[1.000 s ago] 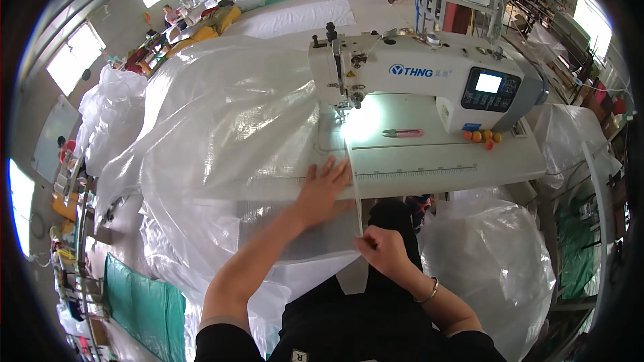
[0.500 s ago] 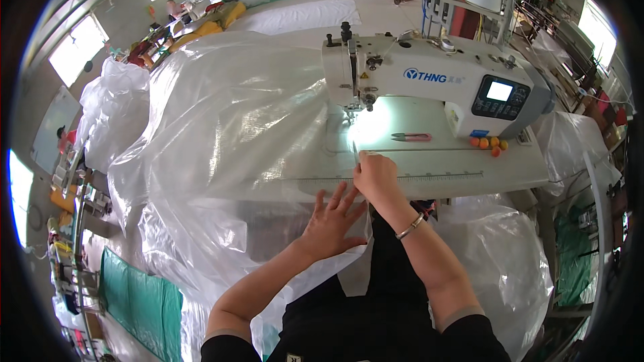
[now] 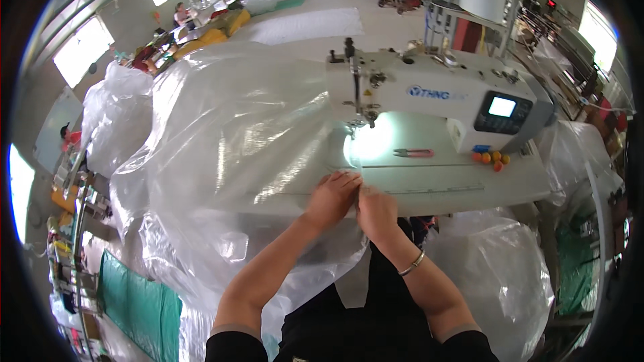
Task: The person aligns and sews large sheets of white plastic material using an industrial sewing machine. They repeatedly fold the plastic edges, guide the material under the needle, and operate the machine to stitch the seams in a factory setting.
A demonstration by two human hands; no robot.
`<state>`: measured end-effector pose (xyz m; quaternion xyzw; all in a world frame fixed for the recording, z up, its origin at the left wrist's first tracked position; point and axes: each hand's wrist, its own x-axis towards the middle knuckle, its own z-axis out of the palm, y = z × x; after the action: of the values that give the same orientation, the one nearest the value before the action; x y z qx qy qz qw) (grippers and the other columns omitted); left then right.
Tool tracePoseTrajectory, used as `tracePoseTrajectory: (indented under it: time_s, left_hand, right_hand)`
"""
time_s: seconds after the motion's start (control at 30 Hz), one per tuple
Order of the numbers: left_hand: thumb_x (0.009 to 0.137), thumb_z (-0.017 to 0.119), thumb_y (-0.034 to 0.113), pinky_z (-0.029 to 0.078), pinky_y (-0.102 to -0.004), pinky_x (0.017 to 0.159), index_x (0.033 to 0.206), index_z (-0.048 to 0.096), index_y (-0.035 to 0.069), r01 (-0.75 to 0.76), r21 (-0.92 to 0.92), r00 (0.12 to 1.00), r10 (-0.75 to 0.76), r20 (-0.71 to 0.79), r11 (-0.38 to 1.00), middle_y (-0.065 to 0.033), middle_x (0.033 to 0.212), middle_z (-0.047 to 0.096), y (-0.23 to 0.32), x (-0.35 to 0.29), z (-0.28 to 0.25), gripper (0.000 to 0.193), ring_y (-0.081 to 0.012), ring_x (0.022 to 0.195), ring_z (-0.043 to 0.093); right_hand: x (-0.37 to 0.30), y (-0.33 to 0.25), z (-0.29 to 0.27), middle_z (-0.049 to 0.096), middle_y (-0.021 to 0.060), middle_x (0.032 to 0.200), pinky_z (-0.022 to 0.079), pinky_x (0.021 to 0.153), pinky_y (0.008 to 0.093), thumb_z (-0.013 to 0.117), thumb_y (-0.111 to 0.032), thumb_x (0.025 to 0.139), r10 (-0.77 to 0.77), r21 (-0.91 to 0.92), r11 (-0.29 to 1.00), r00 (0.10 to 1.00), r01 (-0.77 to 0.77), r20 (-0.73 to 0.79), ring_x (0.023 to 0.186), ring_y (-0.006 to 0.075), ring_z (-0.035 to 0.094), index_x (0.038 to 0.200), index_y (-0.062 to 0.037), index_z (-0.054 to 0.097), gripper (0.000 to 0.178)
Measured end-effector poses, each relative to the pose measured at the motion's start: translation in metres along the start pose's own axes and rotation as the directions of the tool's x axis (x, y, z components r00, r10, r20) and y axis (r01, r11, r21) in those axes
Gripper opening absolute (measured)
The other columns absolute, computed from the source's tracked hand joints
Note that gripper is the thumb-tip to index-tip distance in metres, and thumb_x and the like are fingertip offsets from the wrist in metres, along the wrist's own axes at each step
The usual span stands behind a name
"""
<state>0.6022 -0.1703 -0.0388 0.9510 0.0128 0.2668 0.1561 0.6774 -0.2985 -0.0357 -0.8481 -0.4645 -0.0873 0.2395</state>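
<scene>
A translucent plastic sheet (image 3: pixel 228 127) covers the left of the sewing table and hangs over its front edge in folds. Its right edge runs toward me from below the needle of a white sewing machine (image 3: pixel 402 70). At that edge, just in front of the lit needle area, my left hand (image 3: pixel 333 196) has its fingers drawn together on the sheet. My right hand (image 3: pixel 377 214), with a bracelet at the wrist, is closed in a pinch on the same edge, touching the left. The fingertips are partly hidden.
Pink-handled thread snips (image 3: pixel 414 153) and several small orange balls (image 3: pixel 495 159) lie on the table (image 3: pixel 456 177) under the machine arm. More plastic sheeting (image 3: pixel 490 261) bulges below at the right. A green sheet (image 3: pixel 137 305) lies on the floor at left. Two people are farther off at left.
My left hand has moved up and right, its spread fingers drawing together beside the right hand. The right hand has come slightly down toward me. The whole view has shifted a little.
</scene>
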Motion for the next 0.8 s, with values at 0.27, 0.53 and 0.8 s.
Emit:
tracePoseTrajectory:
  time_s: [0.27,0.53,0.8]
  left_hand:
    - [0.077,0.065,0.013,0.046,-0.0356,0.092,0.109,0.061,0.01,-0.047,0.035,0.999,0.047,-0.003,0.998,-0.0025,0.115,0.061,-0.008,0.008,-0.001,0.032,-0.021,0.11,0.058]
    - [0.076,0.066,0.014,0.047,-0.0338,0.089,0.106,0.061,0.013,-0.054,0.107,0.998,0.055,-0.01,0.993,0.0006,0.112,0.062,-0.022,0.011,-0.001,0.03,-0.0188,0.106,0.059]
    - [0.077,0.066,0.01,0.047,-0.0354,0.088,0.106,0.063,0.011,-0.048,0.007,0.999,0.048,0.004,0.999,-0.0031,0.11,0.064,-0.038,0.024,0.001,0.029,-0.0216,0.105,0.06]
  right_hand:
    - [0.007,0.001,-0.002,0.064,0.0159,0.071,0.051,0.06,0.0453,0.064,-0.009,0.072,0.012,-0.018,1.0,1.0,-0.012,0.01,0.064,0.0358,0.064,0.074,-0.0027,0.061,0.008]
    - [0.019,-0.01,-0.003,0.065,0.0168,0.071,0.052,0.061,0.0432,0.065,-0.011,0.073,0.022,-0.042,0.999,0.999,-0.021,0.038,0.065,0.0339,0.065,0.077,-0.0025,0.062,0.01]
    - [0.028,0.004,0.01,0.062,0.018,0.064,0.051,0.055,0.0433,0.062,-0.01,0.075,-0.06,0.016,0.998,0.998,0.06,0.035,0.058,0.0349,0.063,0.086,0.0005,0.062,0.015]
